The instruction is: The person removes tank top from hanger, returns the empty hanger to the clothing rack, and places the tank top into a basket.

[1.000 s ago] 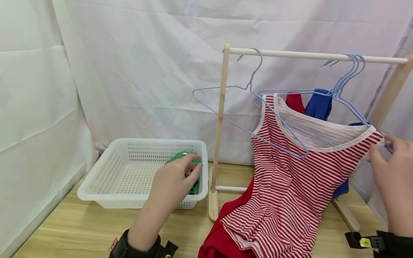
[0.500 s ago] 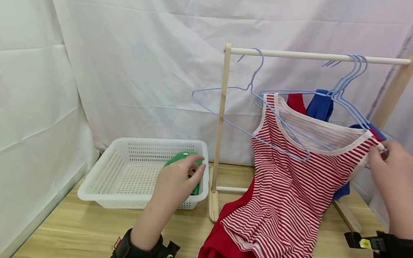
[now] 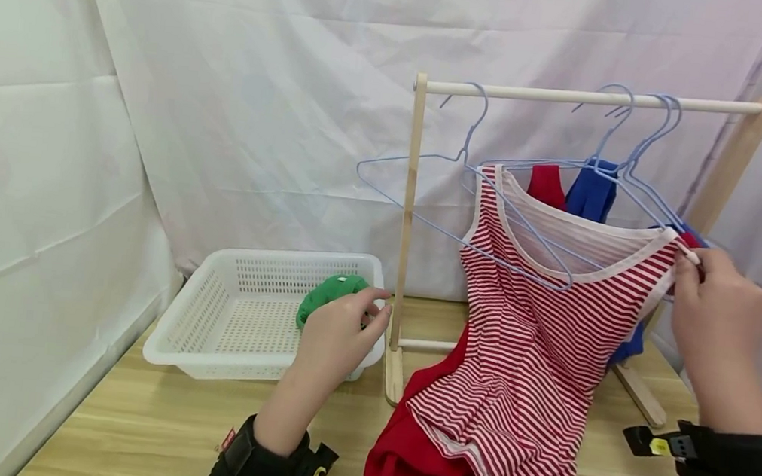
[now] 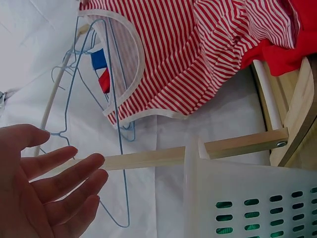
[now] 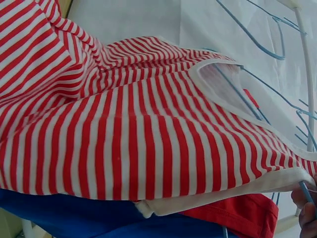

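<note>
A red-and-white striped tank top hangs on a light blue wire hanger hooked over the rack's rail. At its right shoulder strap, my right hand pinches the strap and the hanger's end; in the right wrist view only the fingertips show at the edge. My left hand hovers before the white basket's right side, fingers loosely bent, holding nothing. Its spread fingers appear in the left wrist view, apart from a bare blue hanger. Behind that hand, a green cloth item lies in the basket, partly hidden.
A wooden rack with a white rail stands on the table. Behind the striped top hang blue and red garments; a red garment reaches down to the table. The perforated white basket stands left of the rack.
The striped top's hanger has shifted left along the rail, apart from the other hangers. My right hand has moved slightly left with the strap; my left hand has drifted a little right.
</note>
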A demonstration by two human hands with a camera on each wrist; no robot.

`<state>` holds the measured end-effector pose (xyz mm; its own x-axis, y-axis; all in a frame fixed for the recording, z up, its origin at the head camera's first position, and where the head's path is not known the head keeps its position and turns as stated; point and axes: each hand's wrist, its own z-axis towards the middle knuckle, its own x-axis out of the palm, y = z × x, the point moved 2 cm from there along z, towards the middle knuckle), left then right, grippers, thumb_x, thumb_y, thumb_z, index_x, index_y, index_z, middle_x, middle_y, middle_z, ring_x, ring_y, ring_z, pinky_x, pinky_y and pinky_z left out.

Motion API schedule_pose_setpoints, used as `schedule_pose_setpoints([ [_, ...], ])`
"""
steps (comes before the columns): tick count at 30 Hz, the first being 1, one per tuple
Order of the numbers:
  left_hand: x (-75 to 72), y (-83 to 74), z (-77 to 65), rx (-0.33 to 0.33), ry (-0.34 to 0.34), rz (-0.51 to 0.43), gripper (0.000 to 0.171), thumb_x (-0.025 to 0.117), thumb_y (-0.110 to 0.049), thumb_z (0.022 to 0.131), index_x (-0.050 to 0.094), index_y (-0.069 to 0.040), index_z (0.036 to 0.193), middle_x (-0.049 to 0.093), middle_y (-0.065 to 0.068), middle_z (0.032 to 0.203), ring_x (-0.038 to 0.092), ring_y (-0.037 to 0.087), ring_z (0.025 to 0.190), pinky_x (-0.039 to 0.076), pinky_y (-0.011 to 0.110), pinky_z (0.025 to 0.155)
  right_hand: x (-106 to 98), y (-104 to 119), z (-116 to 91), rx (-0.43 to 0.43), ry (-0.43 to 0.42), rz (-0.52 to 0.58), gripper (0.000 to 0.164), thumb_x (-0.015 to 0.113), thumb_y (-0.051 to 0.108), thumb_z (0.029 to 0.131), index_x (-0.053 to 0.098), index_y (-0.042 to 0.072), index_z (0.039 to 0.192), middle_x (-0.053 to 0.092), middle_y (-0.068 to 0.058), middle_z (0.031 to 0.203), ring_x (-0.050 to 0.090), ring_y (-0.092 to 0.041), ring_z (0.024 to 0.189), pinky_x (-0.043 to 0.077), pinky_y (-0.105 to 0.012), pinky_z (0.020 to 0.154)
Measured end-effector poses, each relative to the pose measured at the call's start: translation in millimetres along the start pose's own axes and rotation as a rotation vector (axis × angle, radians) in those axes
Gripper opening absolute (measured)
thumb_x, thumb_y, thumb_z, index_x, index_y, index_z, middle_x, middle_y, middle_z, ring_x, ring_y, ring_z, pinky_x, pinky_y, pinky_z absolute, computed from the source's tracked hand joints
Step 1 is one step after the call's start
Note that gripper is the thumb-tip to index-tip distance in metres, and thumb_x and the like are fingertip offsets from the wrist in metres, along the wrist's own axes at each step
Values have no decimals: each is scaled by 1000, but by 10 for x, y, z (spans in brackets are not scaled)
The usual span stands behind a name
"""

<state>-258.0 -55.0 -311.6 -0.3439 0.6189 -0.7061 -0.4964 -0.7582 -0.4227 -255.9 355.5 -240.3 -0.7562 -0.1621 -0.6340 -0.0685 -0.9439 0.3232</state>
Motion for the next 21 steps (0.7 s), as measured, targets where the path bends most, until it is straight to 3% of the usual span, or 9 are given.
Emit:
schedule_pose_setpoints([
  [10, 37, -7, 18, 1, 6, 13, 24, 50, -36, 90, 60, -24, 108, 62, -10, 79, 53, 4, 65, 44, 23, 49, 107, -44, 2, 38, -58, 172, 42, 38, 34, 96, 55, -4, 105, 57, -26, 89, 48, -40, 80, 30, -46, 63],
  [16, 36, -10, 18, 1, 1, 4, 23, 50, -35, 90, 61, -24, 108, 62, -10, 78, 54, 5, 65, 44, 23, 48, 119, -57, 36, 70, -80, 191, 41, 39, 35, 95, 56, 0, 105, 57, -15, 82, 45, -20, 66, 31, -36, 57],
  [21, 34, -6, 16, 1, -2, 1, 24, 50, -36, 90, 61, -24, 107, 63, -10, 78, 54, 5, 65, 43, 22, 47, 94, -36, 95, 87, -64, 198, 42, 38, 38, 94, 56, 5, 113, 60, -13, 87, 42, -2, 58, 34, -25, 51],
])
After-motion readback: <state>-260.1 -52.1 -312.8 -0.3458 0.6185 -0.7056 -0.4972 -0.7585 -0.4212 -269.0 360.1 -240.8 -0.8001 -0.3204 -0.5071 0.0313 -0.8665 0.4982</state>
